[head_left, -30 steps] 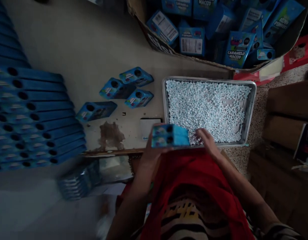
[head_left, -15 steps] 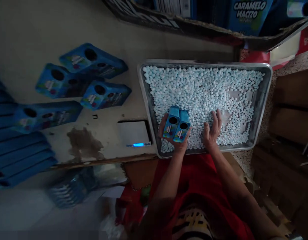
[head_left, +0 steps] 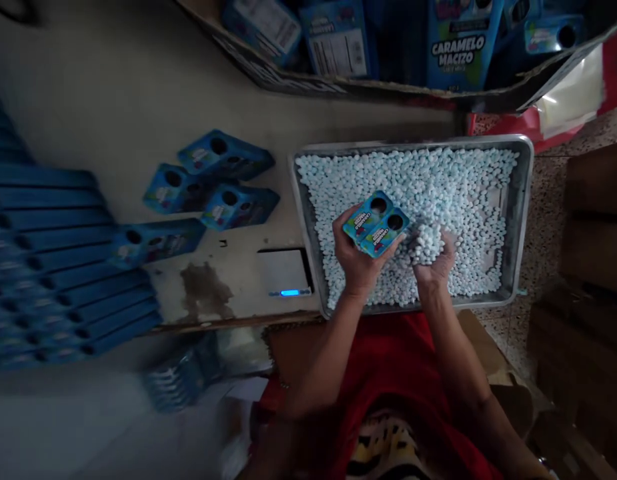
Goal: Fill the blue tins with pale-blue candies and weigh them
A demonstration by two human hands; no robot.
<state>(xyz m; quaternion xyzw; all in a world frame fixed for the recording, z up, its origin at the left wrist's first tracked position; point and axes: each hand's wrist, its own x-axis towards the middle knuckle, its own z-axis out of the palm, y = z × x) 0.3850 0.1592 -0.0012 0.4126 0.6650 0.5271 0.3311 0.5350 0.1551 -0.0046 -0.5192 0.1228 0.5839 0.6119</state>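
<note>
Two small blue candy boxes point(head_left: 375, 225), each with a round dark opening and "Caramelo Macizo" lettering, sit side by side in my left hand point(head_left: 359, 267). Its fingers wrap round them over the left part of a metal tray point(head_left: 524, 220). The tray is spread with pale blue and white candies point(head_left: 368, 173). My right hand point(head_left: 435, 267) is cupped, palm up, just right of the boxes, and it holds a heaped handful of candies point(head_left: 428, 243).
Left of the tray lies a small scale point(head_left: 284, 272) with a lit blue display. Several blue boxes point(head_left: 238, 207) stand beyond it, with rows of more boxes point(head_left: 88, 267) at far left. A cardboard carton point(head_left: 298, 83) of boxes borders the tray's far side.
My right hand, spread on the candies before, has turned up and now carries a handful. My left hand has raised and tilted the boxes closer to it. The camera view has shifted.
</note>
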